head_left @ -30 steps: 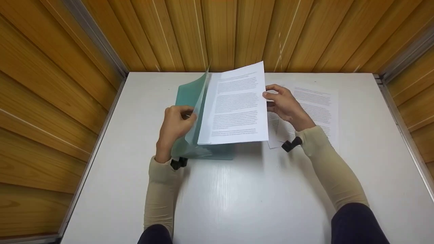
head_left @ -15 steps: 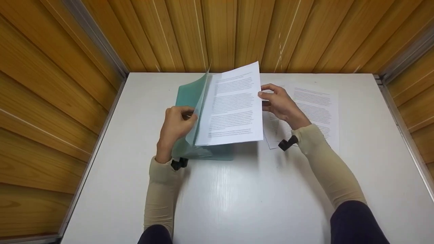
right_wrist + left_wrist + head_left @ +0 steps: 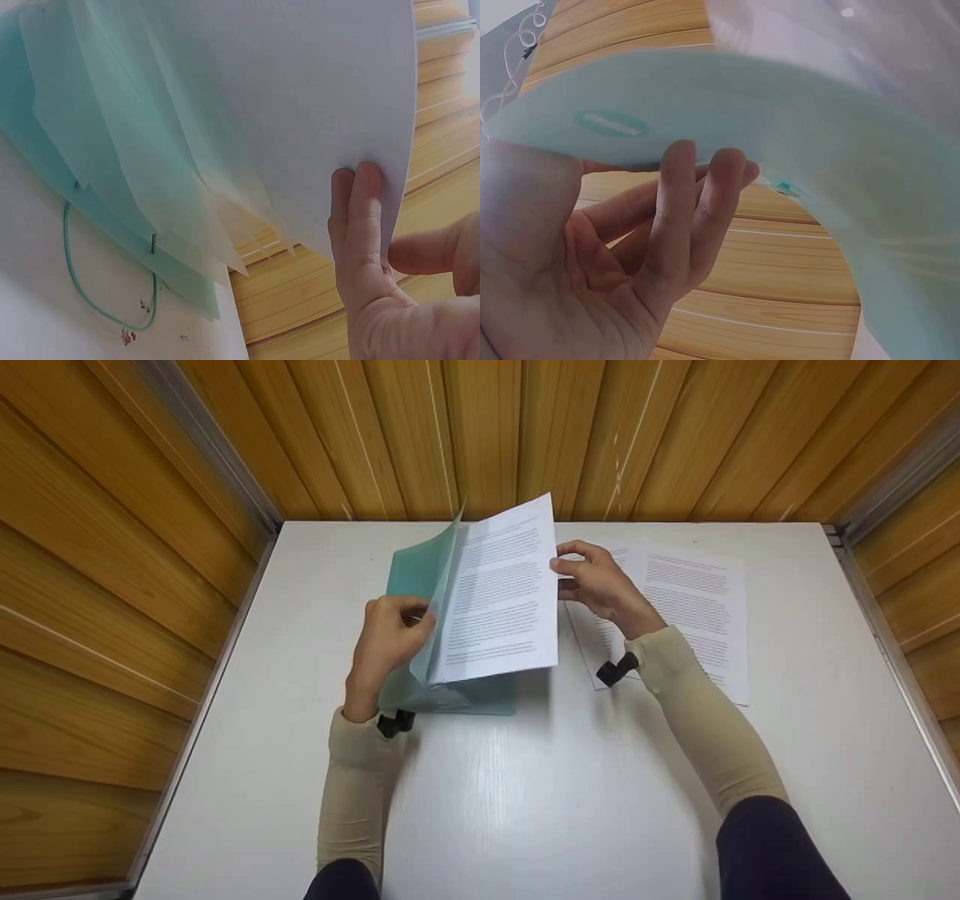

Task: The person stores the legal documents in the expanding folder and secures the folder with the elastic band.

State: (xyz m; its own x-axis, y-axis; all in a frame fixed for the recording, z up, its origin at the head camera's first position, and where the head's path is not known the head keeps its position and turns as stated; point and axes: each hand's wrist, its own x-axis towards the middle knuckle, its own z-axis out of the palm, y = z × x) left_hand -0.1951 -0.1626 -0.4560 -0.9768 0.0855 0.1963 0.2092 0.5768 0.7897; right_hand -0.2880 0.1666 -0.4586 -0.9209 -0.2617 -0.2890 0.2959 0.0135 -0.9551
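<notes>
A teal see-through plastic file folder (image 3: 420,566) stands partly opened on the table, its front cover curving upward. My left hand (image 3: 390,634) pinches that cover near its free edge; in the left wrist view the left hand's fingers (image 3: 676,225) lie against the plastic beside a small oval label (image 3: 612,124). A printed sheet of paper (image 3: 499,592) leans inside, its left edge behind the cover. The sheet's right edge is pinched between thumb and fingers of my right hand (image 3: 600,585). From the right wrist, several translucent leaves (image 3: 150,150) fan out beside the sheet's back (image 3: 300,90).
Behind the right hand, more printed pages (image 3: 690,600) lie flat on the white table (image 3: 480,795). A green elastic cord (image 3: 75,277) loops from the folder's back. Wooden-plank walls (image 3: 480,435) border the table at the back and sides.
My right hand has moved left with the sheet, which has slid deeper behind the folder's cover. More of the pages on the table show at right. The left hand has stayed in place.
</notes>
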